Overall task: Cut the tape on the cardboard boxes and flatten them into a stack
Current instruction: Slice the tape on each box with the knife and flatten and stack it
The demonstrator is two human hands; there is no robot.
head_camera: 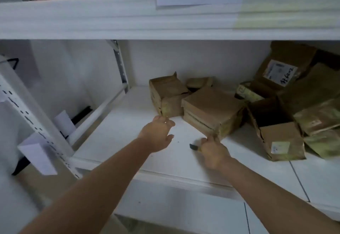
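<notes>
Several brown cardboard boxes sit on a white shelf [128, 152]. A small taped box [166, 95] stands at the left of the group. Beside it lies a flat square box [213, 109], tilted towards me. My left hand [158, 134] hovers open just below the small box, fingers spread and close to its front corner. My right hand [213, 152] is closed around a utility knife [193, 147], whose dark blade tip points left, and its fingers touch the near corner of the flat square box.
An open box [276, 130] with a white label and a heap of flattened or torn cardboard [316, 105] fill the shelf's right side. Another shelf board [110, 16] hangs close overhead. A perforated white upright [36, 123] stands at the left.
</notes>
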